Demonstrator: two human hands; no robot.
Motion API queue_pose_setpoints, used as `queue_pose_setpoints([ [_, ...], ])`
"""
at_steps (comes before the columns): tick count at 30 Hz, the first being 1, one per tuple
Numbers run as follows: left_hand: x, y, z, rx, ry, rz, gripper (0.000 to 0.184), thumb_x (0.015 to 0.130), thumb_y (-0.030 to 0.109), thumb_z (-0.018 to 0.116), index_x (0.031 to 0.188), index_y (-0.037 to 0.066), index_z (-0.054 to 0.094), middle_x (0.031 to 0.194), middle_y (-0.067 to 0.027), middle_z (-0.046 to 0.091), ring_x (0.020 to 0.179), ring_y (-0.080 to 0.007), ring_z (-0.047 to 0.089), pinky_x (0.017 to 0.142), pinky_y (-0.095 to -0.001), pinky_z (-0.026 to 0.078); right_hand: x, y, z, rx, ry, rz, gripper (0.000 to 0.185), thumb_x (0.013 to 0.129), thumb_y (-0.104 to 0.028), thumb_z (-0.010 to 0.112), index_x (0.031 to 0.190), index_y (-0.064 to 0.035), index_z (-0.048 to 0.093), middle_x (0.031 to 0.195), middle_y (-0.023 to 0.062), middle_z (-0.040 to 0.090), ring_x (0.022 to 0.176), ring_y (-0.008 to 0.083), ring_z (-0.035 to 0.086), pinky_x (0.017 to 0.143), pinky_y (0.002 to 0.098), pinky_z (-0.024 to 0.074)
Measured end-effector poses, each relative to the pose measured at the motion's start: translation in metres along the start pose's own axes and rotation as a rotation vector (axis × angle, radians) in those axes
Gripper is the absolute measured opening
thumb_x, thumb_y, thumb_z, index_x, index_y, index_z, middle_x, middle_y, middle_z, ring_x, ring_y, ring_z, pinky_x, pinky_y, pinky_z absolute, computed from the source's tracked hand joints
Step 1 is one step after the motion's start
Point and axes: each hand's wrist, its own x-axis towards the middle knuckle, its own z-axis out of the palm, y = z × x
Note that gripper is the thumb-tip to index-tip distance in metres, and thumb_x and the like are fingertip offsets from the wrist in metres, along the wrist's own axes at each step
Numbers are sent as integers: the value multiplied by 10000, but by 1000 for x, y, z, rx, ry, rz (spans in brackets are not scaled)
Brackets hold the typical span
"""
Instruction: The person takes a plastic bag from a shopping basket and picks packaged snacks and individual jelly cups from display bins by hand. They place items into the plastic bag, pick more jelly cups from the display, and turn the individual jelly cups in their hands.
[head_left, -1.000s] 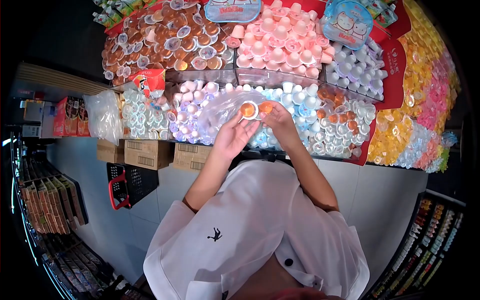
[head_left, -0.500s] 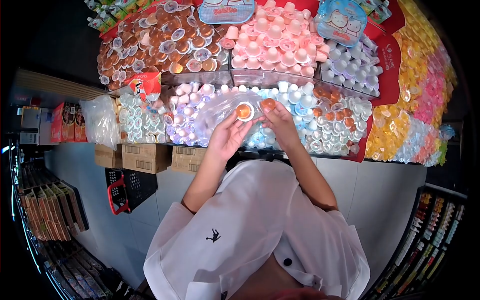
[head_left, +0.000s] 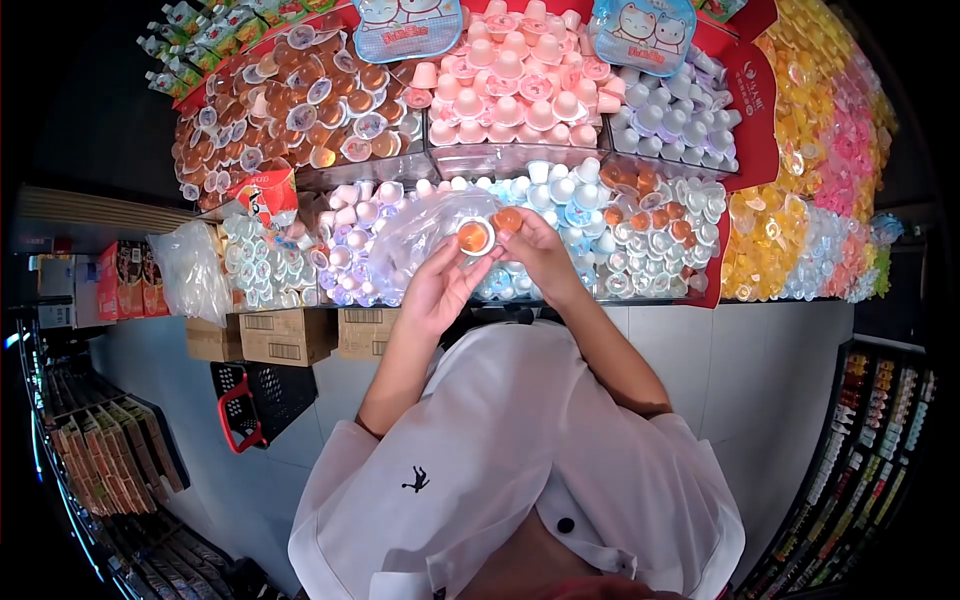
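Two orange jelly cups are held close together over the lower row of bins. My left hand [head_left: 440, 280] grips one jelly cup [head_left: 472, 238] by its pale rim, its round orange middle facing up. Pinched in the fingers of my right hand [head_left: 540, 250] is a second orange jelly cup [head_left: 507, 219], just right of the first. Behind the hands lies a clear plastic bag [head_left: 410, 235] on top of white and lilac cups. Blue and white jelly cups [head_left: 565, 190] fill the bin to the right of my right hand.
Brown jelly cups [head_left: 300, 95] and pink cups [head_left: 510, 95] are heaped in the upper bins. Yellow wrapped sweets [head_left: 765, 240] spread along the right. Cardboard boxes [head_left: 287, 337] and a black basket with a red handle [head_left: 270, 390] stand below the counter at left.
Both hands, with the jelly cups, appear slightly lower and left in the picture. The bins have shifted the same way as the view moved. The two cups are now a little closer together.
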Motion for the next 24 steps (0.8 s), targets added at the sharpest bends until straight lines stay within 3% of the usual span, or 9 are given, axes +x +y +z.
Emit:
queue_pose_setpoints([
  [7,11,-10,-2,-10,7,-18,286,1086,148,551,1326,-7,535,1370,-195,578,1254,-370,625,951,-370,609,-5,0,-8,8,-23,-104,542,977,-90,694,1467,24,494,1347,92,619,1128,165,655,945,315,548],
  [10,16,-15,-1,9,21,-57,262,1084,149,560,1306,11,543,1359,-176,573,1244,-361,624,927,-359,606,-13,-2,-14,-112,55,-157,511,959,-94,717,1426,27,547,1348,112,589,1121,176,659,929,317,556],
  [13,16,-23,11,38,35,-82,249,1085,152,560,1296,22,546,1351,-170,572,1217,-347,631,925,-364,608,-20,-11,-24,-330,110,-260,469,951,-100,732,1385,15,595,1316,126,572,1093,184,670,912,318,562],
  [16,24,-35,16,63,40,-110,249,1086,152,559,1299,22,544,1344,-168,575,1211,-345,634,916,-355,610,-29,-15,-33,-326,170,-287,459,943,-105,749,1371,-8,615,1269,119,582,1067,175,670,901,313,560],
  [19,35,-47,14,109,44,-131,420,1093,194,542,1458,7,448,1469,-177,502,1263,-367,581,948,-346,595,-41,-19,-47,-281,278,-330,472,933,-98,765,1367,1,609,1259,108,586,1064,165,668,912,307,549],
  [22,43,-60,21,120,52,-159,403,1100,189,530,1449,2,456,1452,-169,513,1267,-368,576,948,-337,594,-54,-25,-65,-211,284,-377,464,936,-90,763,1361,10,604,1278,102,591,1101,165,660,958,316,532],
  [24,46,-70,37,134,44,-177,317,1094,172,550,1367,14,515,1365,-142,560,1196,-311,611,933,-324,595,-64,-34,-76,-288,248,-435,458,940,-91,758,1360,7,604,1368,114,579,1174,195,646,1001,336,524],
])
